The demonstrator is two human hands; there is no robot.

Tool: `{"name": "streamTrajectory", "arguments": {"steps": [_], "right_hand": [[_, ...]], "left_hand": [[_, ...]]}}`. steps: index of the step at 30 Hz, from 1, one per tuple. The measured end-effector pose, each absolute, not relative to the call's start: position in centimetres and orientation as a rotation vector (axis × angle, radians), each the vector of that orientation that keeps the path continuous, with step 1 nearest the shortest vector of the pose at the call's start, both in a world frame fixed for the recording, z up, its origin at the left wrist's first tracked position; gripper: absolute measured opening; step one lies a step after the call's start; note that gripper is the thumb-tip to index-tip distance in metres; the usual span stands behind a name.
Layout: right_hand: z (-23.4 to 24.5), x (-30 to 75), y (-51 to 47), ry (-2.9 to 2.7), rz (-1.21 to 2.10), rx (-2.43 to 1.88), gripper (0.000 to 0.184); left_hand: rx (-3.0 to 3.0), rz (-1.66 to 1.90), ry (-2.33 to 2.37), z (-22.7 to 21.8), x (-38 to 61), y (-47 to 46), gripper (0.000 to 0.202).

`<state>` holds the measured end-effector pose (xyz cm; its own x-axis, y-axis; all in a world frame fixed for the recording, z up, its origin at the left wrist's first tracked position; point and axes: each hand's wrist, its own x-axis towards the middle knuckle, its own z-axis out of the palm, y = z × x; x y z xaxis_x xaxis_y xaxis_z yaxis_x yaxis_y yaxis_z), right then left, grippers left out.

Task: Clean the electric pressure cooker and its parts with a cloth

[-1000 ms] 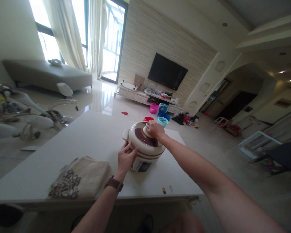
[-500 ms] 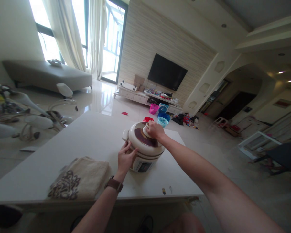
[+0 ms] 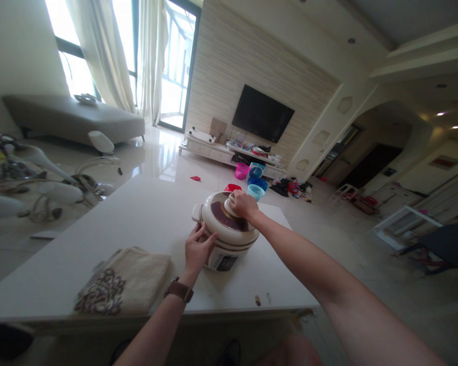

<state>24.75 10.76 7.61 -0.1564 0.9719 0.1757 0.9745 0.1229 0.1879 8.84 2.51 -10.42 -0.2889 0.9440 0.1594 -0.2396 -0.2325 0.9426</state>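
the cooker (image 3: 229,244) stands on the right half of the white surface (image 3: 145,213), closer to the far edge than the near one. a strip of bare surface lies between it and the right edge, and a narrower one behind it before the far edge.

the right hand (image 3: 245,204) reaches over from the right and is clamped on the knob (image 3: 227,205) at the middle of the brown lid (image 3: 219,217), which sits on the cooker. the left hand (image 3: 197,249) lies open against the cooker's near left wall, fingers spread and touching it, thumb up by the rim. a watch (image 3: 179,290) is on that wrist.

a folded towel (image 3: 125,279) lies at the near left, close to the near edge and well apart from the cooker. the surface between them is bare. the whole far left part is bare as well, giving open room to the left of the cooker. two small bits (image 3: 258,300) lie near the near edge, right of the left arm.

past the far edge, coloured baskets (image 3: 255,190) sit on the shiny floor (image 3: 156,152). a grey sofa (image 3: 72,119) stands far left, under the window.
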Motion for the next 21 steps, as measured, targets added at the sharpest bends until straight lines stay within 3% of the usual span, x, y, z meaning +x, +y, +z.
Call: {"name": "streamTrajectory", "arguments": {"steps": [21], "right_hand": [[7.63,24.61,10.68,-2.355,-0.444,-2.033,0.039]], "left_hand": [[0.971,1.674,1.052,-10.41,8.77,2.65,0.062]]}}
